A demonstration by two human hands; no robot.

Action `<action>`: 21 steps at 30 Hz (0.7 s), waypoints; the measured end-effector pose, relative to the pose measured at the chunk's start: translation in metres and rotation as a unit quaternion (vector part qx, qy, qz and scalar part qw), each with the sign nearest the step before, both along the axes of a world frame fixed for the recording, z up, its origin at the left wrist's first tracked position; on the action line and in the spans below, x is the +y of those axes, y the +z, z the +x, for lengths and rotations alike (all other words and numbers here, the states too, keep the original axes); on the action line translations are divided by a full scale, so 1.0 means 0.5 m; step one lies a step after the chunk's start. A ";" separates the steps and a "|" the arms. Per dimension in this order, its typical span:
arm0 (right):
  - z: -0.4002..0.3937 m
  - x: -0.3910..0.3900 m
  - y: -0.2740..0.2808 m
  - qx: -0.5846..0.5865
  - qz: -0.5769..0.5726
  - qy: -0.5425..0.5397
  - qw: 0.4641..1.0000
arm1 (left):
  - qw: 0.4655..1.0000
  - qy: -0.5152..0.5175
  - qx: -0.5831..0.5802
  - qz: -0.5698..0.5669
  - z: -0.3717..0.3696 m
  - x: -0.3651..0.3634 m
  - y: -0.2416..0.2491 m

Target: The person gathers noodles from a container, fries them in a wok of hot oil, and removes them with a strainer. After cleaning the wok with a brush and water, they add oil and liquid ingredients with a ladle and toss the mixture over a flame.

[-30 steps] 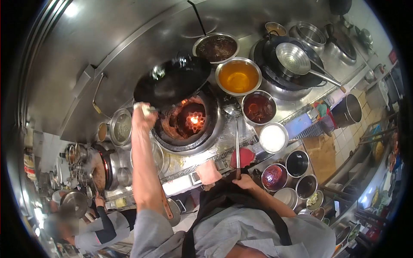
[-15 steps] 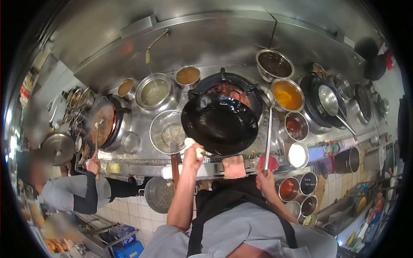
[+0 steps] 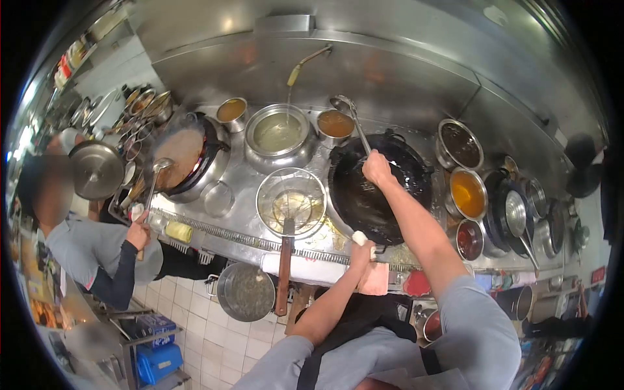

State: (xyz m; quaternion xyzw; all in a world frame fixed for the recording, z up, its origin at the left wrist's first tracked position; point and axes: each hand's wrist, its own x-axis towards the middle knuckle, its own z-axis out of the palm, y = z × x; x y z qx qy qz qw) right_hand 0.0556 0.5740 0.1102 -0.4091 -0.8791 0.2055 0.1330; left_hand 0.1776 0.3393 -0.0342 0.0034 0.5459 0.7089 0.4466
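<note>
My left hand is closed around a bunched white cloth at the near edge of the black wok. That wok sits over the burner, its inside dark and shiny with no food visible. Across it reaches my right arm, and my right hand grips the handle of a ladle. The ladle's bowl is raised beyond the wok, close to a small pot of brown liquid. Left of the wok, a wire strainer with a wooden handle rests across a metal bowl.
A tap runs into a pot of cloudy liquid. On the left a co-worker holds a ladle at another steaming wok. Sauce containers, including one of orange liquid, stand to the right. A large pot is below the counter.
The wok has gone from tilted off the burner to sitting over it. My right hand has brought the ladle from the right side across to the back. The view has turned.
</note>
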 end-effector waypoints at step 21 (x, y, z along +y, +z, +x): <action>-0.218 -0.208 -0.058 0.011 -0.204 0.068 0.977 | 0.996 -0.076 -0.031 -0.042 -0.209 -0.514 0.239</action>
